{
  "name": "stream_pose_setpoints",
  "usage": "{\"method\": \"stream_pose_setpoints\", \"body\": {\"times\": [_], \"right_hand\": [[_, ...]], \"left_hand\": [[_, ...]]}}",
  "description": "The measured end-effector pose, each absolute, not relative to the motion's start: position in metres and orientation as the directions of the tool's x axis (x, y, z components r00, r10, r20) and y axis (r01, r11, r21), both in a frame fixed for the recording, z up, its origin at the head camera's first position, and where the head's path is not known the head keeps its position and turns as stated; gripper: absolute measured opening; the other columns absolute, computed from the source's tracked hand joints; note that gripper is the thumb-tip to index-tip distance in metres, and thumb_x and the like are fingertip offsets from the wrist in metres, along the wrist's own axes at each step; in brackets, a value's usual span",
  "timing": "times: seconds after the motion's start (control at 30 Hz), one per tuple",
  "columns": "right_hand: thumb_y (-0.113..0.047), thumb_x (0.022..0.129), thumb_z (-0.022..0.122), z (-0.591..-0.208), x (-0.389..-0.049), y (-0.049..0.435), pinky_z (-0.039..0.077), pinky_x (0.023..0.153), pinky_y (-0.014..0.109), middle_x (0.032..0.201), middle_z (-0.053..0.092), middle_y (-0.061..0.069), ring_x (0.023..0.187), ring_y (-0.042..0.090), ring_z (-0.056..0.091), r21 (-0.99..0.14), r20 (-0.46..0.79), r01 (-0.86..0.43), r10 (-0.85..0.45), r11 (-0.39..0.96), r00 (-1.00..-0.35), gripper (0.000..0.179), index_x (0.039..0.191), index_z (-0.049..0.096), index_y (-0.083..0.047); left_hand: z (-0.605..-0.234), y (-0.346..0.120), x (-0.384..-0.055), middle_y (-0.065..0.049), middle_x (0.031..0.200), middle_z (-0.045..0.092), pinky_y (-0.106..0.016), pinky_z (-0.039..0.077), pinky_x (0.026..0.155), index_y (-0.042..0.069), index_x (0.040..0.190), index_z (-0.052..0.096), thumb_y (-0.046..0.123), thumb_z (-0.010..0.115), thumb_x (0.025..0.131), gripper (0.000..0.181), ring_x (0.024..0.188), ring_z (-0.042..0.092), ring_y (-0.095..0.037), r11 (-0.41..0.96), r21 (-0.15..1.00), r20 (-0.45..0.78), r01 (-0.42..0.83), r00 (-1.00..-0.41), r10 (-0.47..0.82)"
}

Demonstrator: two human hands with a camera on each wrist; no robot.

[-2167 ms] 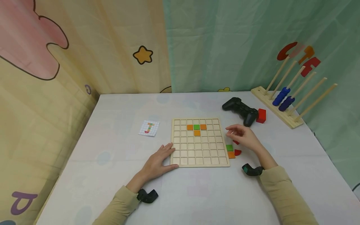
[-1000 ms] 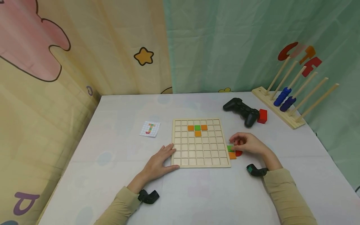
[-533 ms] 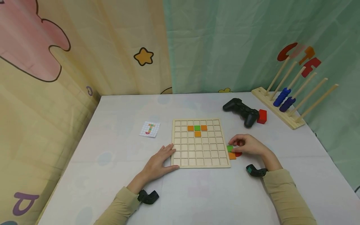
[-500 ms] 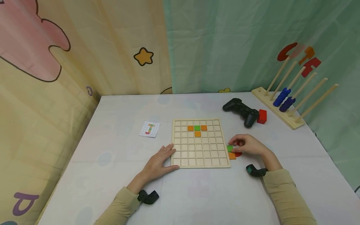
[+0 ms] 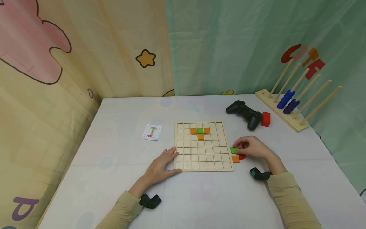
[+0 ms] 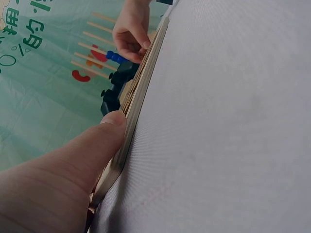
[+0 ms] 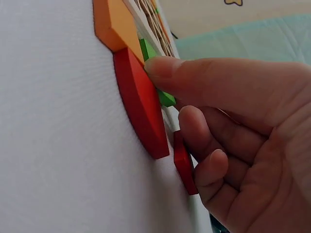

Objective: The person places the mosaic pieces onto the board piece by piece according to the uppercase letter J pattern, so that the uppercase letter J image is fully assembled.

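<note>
A wooden grid board (image 5: 203, 166) lies mid-table, with orange tiles (image 5: 193, 131) and one green tile set in its upper cells. My left hand (image 5: 160, 165) rests on the board's left edge, fingers spread; the left wrist view shows its thumb (image 6: 104, 133) on the rim. Beside the board's right edge my right hand (image 5: 251, 147) pinches a loose green tile (image 5: 234, 150) between thumb and fingers. An orange tile (image 5: 235, 159) and a red curved piece (image 5: 241, 156) lie just below it. In the right wrist view a second red piece (image 7: 183, 165) sits under the curled fingers.
A small pattern card (image 5: 152, 132) with a coloured J shape lies left of the board. Behind the right hand are a black game controller (image 5: 244, 113) and a red block (image 5: 265, 119). A wooden peg stand (image 5: 281, 109) with blue beads stands at the back right.
My right hand came down toward the loose pieces and took hold of the green tile, which now stands slightly apart from the orange one. The left hand has stayed on the board.
</note>
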State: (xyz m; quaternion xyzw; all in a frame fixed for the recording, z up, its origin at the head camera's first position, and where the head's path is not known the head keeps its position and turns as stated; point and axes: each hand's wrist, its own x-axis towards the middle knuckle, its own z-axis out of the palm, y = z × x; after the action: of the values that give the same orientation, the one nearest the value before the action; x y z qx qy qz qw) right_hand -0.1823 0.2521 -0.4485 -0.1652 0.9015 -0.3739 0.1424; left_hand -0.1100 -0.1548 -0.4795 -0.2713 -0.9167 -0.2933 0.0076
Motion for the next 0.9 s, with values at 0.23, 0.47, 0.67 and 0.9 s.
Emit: {"method": "stream_pose_setpoints", "body": {"times": [0.23, 0.47, 0.67, 0.9], "right_hand": [[-0.013, 0.075, 0.079, -0.446, -0.183, 0.249, 0.042, 0.054, 0.024, 0.072, 0.052, 0.002, 0.068, 0.019, 0.048, -0.730, -0.158, -0.172, -0.409, 0.661, -0.899, 0.025, 0.096, 0.066, -0.005], [-0.015, 0.077, 0.077, -0.441, -0.186, 0.244, 0.046, 0.055, 0.025, 0.073, 0.056, 0.003, 0.067, 0.020, 0.052, -0.778, -0.185, -0.146, -0.444, 0.612, -0.877, 0.017, 0.086, 0.064, -0.008], [-0.019, 0.082, 0.074, -0.437, -0.197, 0.214, 0.051, 0.064, 0.026, 0.088, 0.067, 0.003, 0.077, 0.020, 0.057, -0.821, -0.152, -0.169, -0.493, 0.546, -0.857, 0.017, 0.093, 0.070, -0.007], [-0.017, 0.087, 0.068, -0.436, -0.214, 0.172, 0.052, 0.076, 0.030, 0.096, 0.068, 0.002, 0.086, 0.016, 0.060, -0.792, -0.090, -0.253, -0.516, 0.555, -0.852, 0.014, 0.098, 0.071, -0.008]], "left_hand": [[-0.479, -0.155, -0.110, -0.009, 0.148, 0.036, -0.029, 0.017, 0.116, 0.002, 0.134, 0.051, 0.050, 0.067, 0.082, 0.073, 0.137, 0.029, -0.018, 0.686, 0.530, 0.168, 0.498, -0.855, 0.491], [-0.480, -0.155, -0.110, -0.008, 0.148, 0.035, -0.030, 0.018, 0.116, 0.002, 0.134, 0.050, 0.051, 0.066, 0.082, 0.074, 0.137, 0.029, -0.018, 0.684, 0.534, 0.167, 0.496, -0.855, 0.490], [-0.479, -0.155, -0.110, -0.009, 0.148, 0.035, -0.031, 0.018, 0.116, 0.002, 0.134, 0.050, 0.051, 0.067, 0.082, 0.073, 0.137, 0.029, -0.019, 0.677, 0.537, 0.171, 0.503, -0.851, 0.496], [-0.481, -0.155, -0.111, -0.008, 0.148, 0.035, -0.028, 0.017, 0.116, 0.003, 0.135, 0.050, 0.051, 0.066, 0.083, 0.073, 0.138, 0.028, -0.018, 0.681, 0.535, 0.162, 0.500, -0.852, 0.498]]}}
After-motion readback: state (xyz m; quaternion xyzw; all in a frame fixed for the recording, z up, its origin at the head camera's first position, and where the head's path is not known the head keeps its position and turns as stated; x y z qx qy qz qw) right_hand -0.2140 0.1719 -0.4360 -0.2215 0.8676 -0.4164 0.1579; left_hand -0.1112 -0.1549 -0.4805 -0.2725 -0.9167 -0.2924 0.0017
